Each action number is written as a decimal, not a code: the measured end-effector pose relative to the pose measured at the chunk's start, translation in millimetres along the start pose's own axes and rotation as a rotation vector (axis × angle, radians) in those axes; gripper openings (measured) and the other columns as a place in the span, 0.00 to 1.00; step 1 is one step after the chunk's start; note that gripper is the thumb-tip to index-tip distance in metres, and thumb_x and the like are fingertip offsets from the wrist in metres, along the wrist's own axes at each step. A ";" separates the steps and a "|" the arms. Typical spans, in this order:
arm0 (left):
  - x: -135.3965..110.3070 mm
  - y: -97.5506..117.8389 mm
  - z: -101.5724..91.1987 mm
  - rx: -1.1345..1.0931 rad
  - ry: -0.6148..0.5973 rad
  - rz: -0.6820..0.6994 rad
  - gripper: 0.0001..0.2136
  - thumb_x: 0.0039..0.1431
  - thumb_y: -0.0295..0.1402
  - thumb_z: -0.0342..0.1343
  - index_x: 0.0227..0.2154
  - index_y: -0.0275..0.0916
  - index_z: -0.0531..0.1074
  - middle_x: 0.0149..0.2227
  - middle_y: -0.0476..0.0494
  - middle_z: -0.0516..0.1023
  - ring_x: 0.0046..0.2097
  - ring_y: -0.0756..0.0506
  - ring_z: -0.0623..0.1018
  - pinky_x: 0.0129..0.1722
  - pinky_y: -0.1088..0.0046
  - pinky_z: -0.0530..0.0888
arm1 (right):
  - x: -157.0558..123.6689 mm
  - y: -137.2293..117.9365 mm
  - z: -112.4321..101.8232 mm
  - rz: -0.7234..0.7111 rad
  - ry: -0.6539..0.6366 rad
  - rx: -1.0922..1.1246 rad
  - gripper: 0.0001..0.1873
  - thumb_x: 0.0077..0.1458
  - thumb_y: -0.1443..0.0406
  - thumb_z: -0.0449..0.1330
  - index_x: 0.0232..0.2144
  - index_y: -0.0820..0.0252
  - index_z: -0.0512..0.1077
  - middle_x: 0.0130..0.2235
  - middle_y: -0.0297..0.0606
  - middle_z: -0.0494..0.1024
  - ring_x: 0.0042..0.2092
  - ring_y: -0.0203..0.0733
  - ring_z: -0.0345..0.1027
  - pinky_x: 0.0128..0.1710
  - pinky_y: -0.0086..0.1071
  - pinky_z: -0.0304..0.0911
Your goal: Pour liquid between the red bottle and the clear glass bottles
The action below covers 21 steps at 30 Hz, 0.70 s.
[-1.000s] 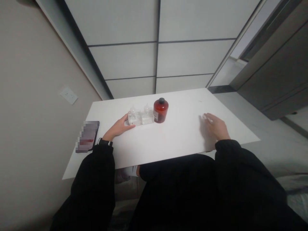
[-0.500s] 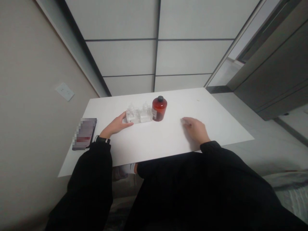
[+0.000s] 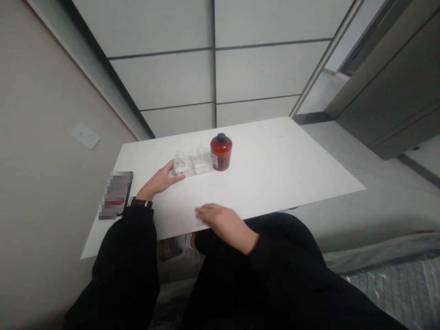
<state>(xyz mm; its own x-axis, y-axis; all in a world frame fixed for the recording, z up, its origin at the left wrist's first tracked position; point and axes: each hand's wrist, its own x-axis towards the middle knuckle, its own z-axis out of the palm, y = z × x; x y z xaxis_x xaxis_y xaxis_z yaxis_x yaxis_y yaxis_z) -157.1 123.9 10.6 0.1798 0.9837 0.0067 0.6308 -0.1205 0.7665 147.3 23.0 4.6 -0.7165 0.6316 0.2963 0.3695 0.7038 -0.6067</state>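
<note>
A pair of clear glass stoppered bottles (image 3: 192, 165) stands side by side near the far middle of the white table (image 3: 261, 169). My left hand (image 3: 160, 181) cups the left end of the pair, with its fingers against the glass. A little to the right stands a red-amber bottle with a black cap (image 3: 221, 153), and no hand touches it. My right hand (image 3: 223, 223) lies flat and empty at the table's near edge, well apart from the bottles.
A phone (image 3: 116, 195) with a pixelated surface lies at the table's left edge, next to a wall with a switch plate (image 3: 85, 135). Frosted panel doors (image 3: 213, 78) stand behind the table. A dark cabinet (image 3: 388, 78) stands at the right.
My right hand has slid left and toward me, reaching the table's near edge. My left hand and the bottles stay in place, and the view has shifted slightly.
</note>
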 end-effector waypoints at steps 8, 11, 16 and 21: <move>1.5 -0.8 -1.5 -0.010 -0.009 -0.012 0.43 0.59 0.52 0.66 0.73 0.42 0.61 0.73 0.38 0.67 0.73 0.31 0.68 0.74 0.50 0.61 | -89.7 134.6 -173.3 0.698 0.326 -0.304 0.09 0.56 0.68 0.65 0.37 0.56 0.86 0.44 0.48 0.88 0.46 0.64 0.84 0.51 0.60 0.77; 1.9 -0.1 -1.8 -0.006 -0.005 -0.009 0.43 0.58 0.52 0.66 0.73 0.42 0.61 0.73 0.38 0.67 0.73 0.30 0.68 0.75 0.49 0.60 | -73.2 132.8 -174.2 0.735 0.298 -0.312 0.09 0.53 0.72 0.67 0.34 0.56 0.86 0.40 0.46 0.89 0.41 0.60 0.85 0.50 0.55 0.77; 1.5 0.4 -1.7 -0.010 -0.004 -0.015 0.43 0.58 0.52 0.66 0.72 0.42 0.62 0.73 0.37 0.68 0.72 0.30 0.69 0.74 0.48 0.61 | 18.9 73.0 -79.4 0.502 0.122 -0.173 0.12 0.57 0.71 0.70 0.43 0.55 0.86 0.45 0.40 0.89 0.45 0.50 0.84 0.52 0.44 0.77; -0.1 3.6 -0.2 -0.017 -0.001 -0.010 0.42 0.58 0.50 0.66 0.71 0.39 0.63 0.71 0.36 0.71 0.70 0.31 0.72 0.72 0.51 0.65 | 86.1 -34.0 35.5 0.140 -0.059 -0.022 0.10 0.58 0.66 0.74 0.42 0.46 0.85 0.42 0.25 0.88 0.49 0.40 0.82 0.50 0.28 0.75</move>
<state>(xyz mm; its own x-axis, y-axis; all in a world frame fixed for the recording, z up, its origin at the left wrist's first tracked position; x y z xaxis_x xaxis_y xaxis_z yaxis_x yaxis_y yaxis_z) -155.1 123.5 13.5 0.1744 0.9847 -0.0012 0.6200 -0.1089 0.7770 52.0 42.0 24.5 -0.6901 0.7043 0.1662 0.4807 0.6178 -0.6223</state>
